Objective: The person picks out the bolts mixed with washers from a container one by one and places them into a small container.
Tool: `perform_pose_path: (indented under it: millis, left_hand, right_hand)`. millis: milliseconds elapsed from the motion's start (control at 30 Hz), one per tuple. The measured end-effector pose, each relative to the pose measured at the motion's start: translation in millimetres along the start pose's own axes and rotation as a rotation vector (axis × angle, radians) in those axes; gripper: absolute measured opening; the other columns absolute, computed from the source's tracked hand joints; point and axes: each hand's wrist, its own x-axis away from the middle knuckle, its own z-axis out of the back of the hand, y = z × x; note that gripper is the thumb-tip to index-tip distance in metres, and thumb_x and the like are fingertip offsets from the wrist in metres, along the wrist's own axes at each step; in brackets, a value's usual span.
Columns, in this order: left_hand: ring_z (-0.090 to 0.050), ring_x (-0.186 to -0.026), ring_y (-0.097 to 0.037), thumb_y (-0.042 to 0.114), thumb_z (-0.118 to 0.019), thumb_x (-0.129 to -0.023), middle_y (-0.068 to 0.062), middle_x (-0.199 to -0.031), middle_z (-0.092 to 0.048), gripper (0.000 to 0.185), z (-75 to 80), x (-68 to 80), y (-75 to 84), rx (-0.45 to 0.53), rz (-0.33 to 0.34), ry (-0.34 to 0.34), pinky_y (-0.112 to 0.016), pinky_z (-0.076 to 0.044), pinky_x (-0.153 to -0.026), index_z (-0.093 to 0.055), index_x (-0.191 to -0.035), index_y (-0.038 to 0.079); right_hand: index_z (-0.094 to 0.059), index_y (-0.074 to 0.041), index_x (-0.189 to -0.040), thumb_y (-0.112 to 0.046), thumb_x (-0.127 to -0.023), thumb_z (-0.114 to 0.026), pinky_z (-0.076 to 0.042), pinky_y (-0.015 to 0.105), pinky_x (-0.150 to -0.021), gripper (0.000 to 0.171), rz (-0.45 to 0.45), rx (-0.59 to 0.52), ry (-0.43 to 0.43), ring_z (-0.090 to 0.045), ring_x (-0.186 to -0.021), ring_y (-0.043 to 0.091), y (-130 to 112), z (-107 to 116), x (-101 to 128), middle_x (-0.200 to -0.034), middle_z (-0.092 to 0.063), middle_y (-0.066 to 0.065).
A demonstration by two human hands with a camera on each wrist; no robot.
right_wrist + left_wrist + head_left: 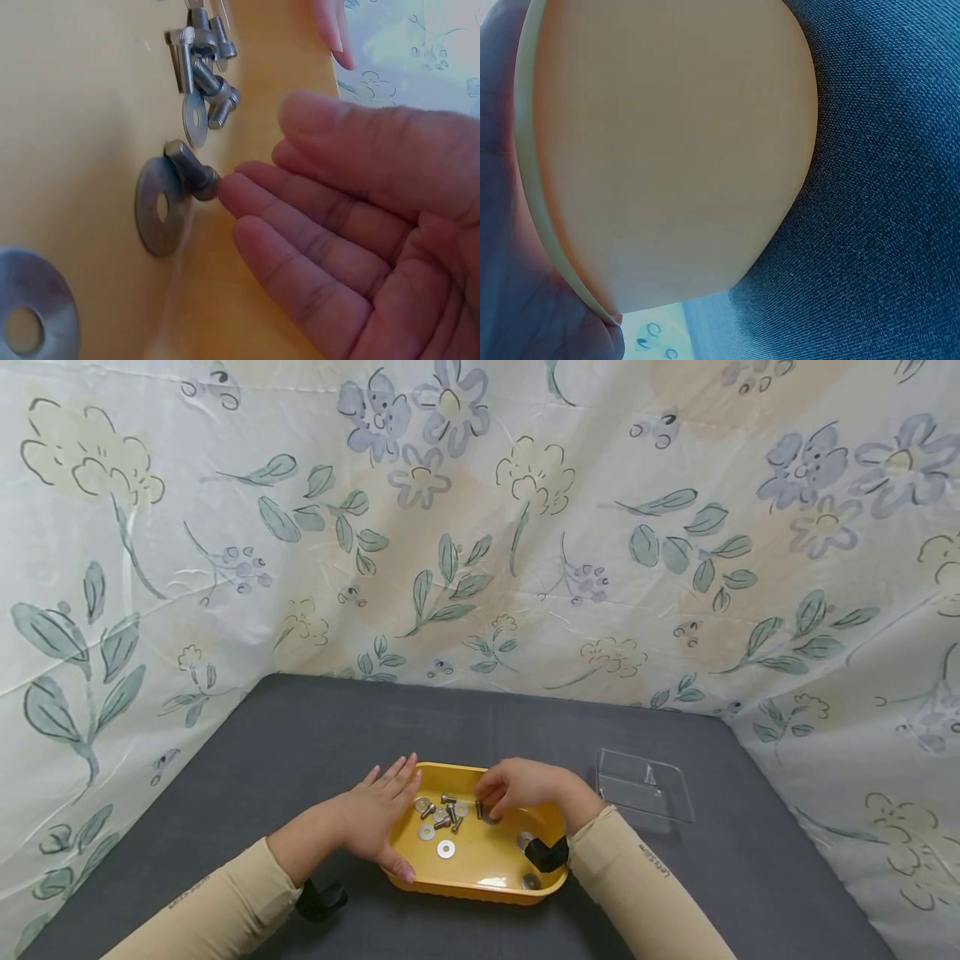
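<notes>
Your two sleeves come in at the bottom of the head view, and both hands are at the yellow tray on the dark gray table. Your left hand rests on the tray's left side with its fingers straight along the rim and its thumb down the near wall, so it is flat and not grabbing anything. Up close, the left wrist view shows only the tray's smooth outside wall and the table cloth.

Your right hand is inside the tray. Its fingers are loose and a little bent, and one fingertip touches a small bolt (it is not picked up). That bolt lies on a big washer. More bolts sit in a little pile farther back, and another washer lies close by.

A clear plastic lid lies on the table, just to the right of the tray.
</notes>
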Motion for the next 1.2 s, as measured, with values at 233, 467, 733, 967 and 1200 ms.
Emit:
perform_pose_path:
  millis: [233,467,733,967,1200]
  left_hand:
    - [0.006,-0.139,-0.026,0.090,-0.046,-0.048,-0.009,-0.152,0.011,0.135,-1.4,-1.1,-0.5,-0.002,0.002,0.008,-0.051,-0.005,-0.109,-0.008,-0.147,0.007]
    - [0.009,-0.139,-0.025,0.090,-0.046,-0.048,-0.009,-0.152,0.012,0.135,-1.5,-0.5,-1.2,0.012,-0.002,0.009,-0.051,-0.004,-0.109,-0.009,-0.147,0.007]
    - [0.009,-0.139,-0.025,0.090,-0.046,-0.049,-0.010,-0.152,0.012,0.134,-2.4,-0.5,-1.9,0.010,-0.007,0.011,-0.051,-0.004,-0.109,-0.009,-0.147,0.007]
    - [0.008,-0.139,-0.026,0.090,-0.045,-0.048,-0.010,-0.152,0.013,0.135,-2.4,0.3,-1.3,0.014,-0.011,0.007,-0.051,-0.004,-0.109,-0.008,-0.147,0.006]
    - [0.009,-0.139,-0.025,0.090,-0.046,-0.049,-0.010,-0.152,0.013,0.134,-1.2,0.6,-1.3,0.012,-0.002,0.003,-0.051,-0.004,-0.109,-0.008,-0.147,0.007]
  right_hand:
    - [-0.060,-0.003,-0.119,-0.002,-0.080,-0.068,-0.049,0.025,-0.081,0.040,0.005,-0.011,-0.007,-0.060,-0.103,0.019,1.9,-5.9,-4.6,-0.113,-0.063,0.008]
    - [-0.061,-0.003,-0.118,-0.001,-0.081,-0.066,-0.050,0.022,-0.078,0.037,0.025,-0.023,-0.030,-0.061,-0.102,0.017,5.1,-10.6,-12.3,-0.112,-0.064,0.007]
    - [-0.062,-0.006,-0.115,0.001,-0.083,-0.063,-0.051,0.023,-0.076,0.032,0.046,-0.065,-0.038,-0.061,-0.101,0.019,6.2,-11.9,-15.7,-0.111,-0.064,0.006]
    - [-0.062,-0.006,-0.115,-0.001,-0.081,-0.066,-0.050,0.020,-0.074,0.034,0.015,0.043,-0.002,-0.062,-0.096,0.016,2.0,-13.7,-11.9,-0.106,-0.065,0.005]
    - [-0.063,-0.007,-0.116,-0.001,-0.083,-0.064,-0.048,0.017,-0.076,0.033,0.053,0.118,-0.016,-0.061,-0.098,0.013,-0.9,-15.8,-13.4,-0.110,-0.064,0.004]
